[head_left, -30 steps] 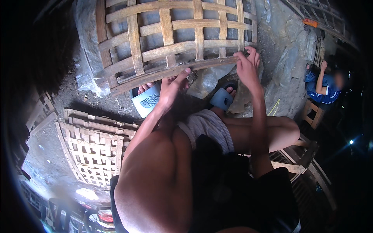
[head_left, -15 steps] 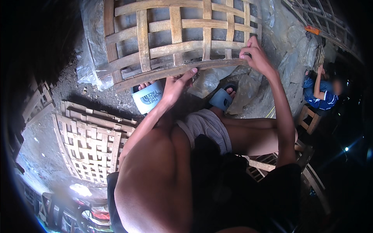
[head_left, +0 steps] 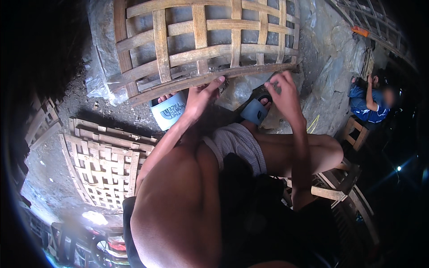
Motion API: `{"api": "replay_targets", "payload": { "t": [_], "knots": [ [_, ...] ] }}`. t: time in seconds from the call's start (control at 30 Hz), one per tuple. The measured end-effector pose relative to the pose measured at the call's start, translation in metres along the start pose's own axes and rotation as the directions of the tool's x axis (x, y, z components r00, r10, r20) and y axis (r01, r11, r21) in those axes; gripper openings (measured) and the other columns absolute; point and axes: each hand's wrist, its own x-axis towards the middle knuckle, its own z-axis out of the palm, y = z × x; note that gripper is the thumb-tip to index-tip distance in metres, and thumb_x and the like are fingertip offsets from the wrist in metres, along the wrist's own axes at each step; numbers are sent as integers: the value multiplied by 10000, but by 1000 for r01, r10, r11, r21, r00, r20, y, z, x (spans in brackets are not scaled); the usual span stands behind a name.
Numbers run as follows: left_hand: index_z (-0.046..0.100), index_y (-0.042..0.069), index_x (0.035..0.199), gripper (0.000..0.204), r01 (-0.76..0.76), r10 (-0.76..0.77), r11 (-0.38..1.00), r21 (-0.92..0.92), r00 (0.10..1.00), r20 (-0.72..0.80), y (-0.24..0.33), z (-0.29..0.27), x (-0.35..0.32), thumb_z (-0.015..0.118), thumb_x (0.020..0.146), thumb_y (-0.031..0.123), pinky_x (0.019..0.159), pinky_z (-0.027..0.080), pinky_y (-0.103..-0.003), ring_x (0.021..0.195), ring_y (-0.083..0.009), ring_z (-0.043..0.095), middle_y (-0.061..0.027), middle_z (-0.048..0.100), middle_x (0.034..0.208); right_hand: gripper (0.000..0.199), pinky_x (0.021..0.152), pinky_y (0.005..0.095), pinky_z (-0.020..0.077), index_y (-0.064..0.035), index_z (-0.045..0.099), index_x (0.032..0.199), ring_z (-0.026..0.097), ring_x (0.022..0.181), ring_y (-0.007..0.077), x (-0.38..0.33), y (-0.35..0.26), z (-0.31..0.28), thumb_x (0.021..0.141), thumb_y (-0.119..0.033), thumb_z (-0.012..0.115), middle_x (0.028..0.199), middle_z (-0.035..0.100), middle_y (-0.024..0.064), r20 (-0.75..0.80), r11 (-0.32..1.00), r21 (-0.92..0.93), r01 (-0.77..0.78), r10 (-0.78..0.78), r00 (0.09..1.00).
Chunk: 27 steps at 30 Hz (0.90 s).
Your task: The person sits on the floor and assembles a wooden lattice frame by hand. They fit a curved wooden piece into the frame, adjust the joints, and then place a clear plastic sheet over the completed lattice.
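Observation:
A lattice panel of woven bamboo strips (head_left: 199, 27) stands in front of me, with a darker wooden rail (head_left: 178, 85) along its near edge. My left hand (head_left: 202, 97) is closed on that rail near its middle, the thumb lying on top and the fingers underneath. My right hand (head_left: 286, 91) hovers just off the rail's right end, apart from it. Its fingers are bent towards the thumb; whatever may be between them is too small to make out.
Finished-looking lattice panels (head_left: 105, 167) lie stacked at my left. Plastic sheeting (head_left: 328, 58) covers ground at the right. My sandalled feet (head_left: 167, 111) rest below the panel. Wooden pieces (head_left: 328, 193) lie by my right knee. Another person (head_left: 371, 102) sits at the far right.
My right hand has come off the panel's right end and drawn down towards me. The panel has shifted slightly left; my left hand keeps its hold on the rail.

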Motion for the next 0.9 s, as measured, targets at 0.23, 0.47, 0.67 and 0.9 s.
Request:
{"api": "replay_targets", "payload": {
  "t": [0.23, 0.47, 0.67, 0.9],
  "knots": [
    [736, 61, 905, 305, -31, 31, 999, -36, 1000, 2, 1, 3, -2, 796, 971, 353, 592, 409, -266, 632, -80, 563, 10, 621, 676, 312, 907, 359, 504, -93, 780, 1159, 608, 997, 294, 36, 11, 43, 959, -331, 800, 1150, 575, 144, -366, 987, -153, 53, -106, 925],
    [770, 60, 924, 313, 22, -20, 997, 74, 999, -27, 5, -4, -2, 781, 980, 368, 608, 405, -265, 635, -77, 558, 7, 646, 678, 269, 930, 326, 474, -82, 825, 1105, 607, 1030, 136, 59, 16, 52, 931, -287, 846, 1191, 669, 55, -83, 782, 543, -307, 413, 907],
    [769, 67, 895, 326, 21, -20, 998, 57, 1000, -18, 3, -5, -4, 775, 982, 382, 612, 405, -268, 635, -75, 555, 5, 646, 678, 287, 856, 273, 449, -76, 826, 1128, 599, 928, 101, 71, 27, 39, 934, -286, 842, 1029, 746, 1, -87, 697, 641, -322, 483, 871],
    [763, 67, 907, 313, 13, -11, 999, 39, 999, -46, 5, -2, -6, 773, 984, 370, 602, 401, -268, 629, -77, 556, 2, 639, 673, 289, 808, 257, 454, -29, 841, 1024, 549, 883, 120, 71, -12, 61, 866, -262, 906, 1001, 640, 3, -209, 745, 582, -326, 524, 826]
  ]
}}
